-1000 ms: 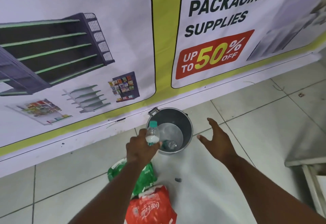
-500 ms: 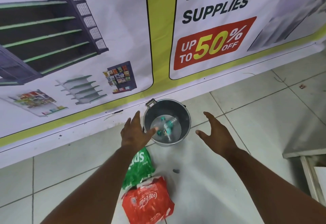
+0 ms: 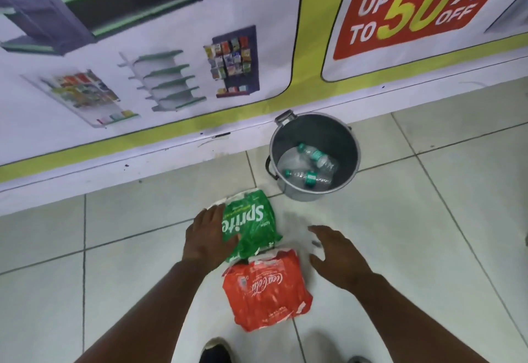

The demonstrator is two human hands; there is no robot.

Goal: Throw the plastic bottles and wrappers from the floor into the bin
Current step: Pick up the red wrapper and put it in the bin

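The red Coca-Cola wrapper [image 3: 265, 291] and the green Sprite wrapper [image 3: 251, 227] lie crumpled on the floor [image 3: 400, 248] in front of the metal bin [image 3: 314, 154]; both look light, limp and slick, best bunched at a loose edge. The left hand [image 3: 207, 237] rests spread on the green one, not yet closed, the right hand [image 3: 338, 254] hovers open and empty. Two clear bottles [image 3: 310, 178] with green caps already lie in the bin.

Two clear bottles [image 3: 311, 167] lie in the grey bin [image 3: 343, 139], centre right. Green wrapper [image 3: 251, 227] and red wrapper [image 3: 265, 291] lie crumpled on the floor, lower centre.
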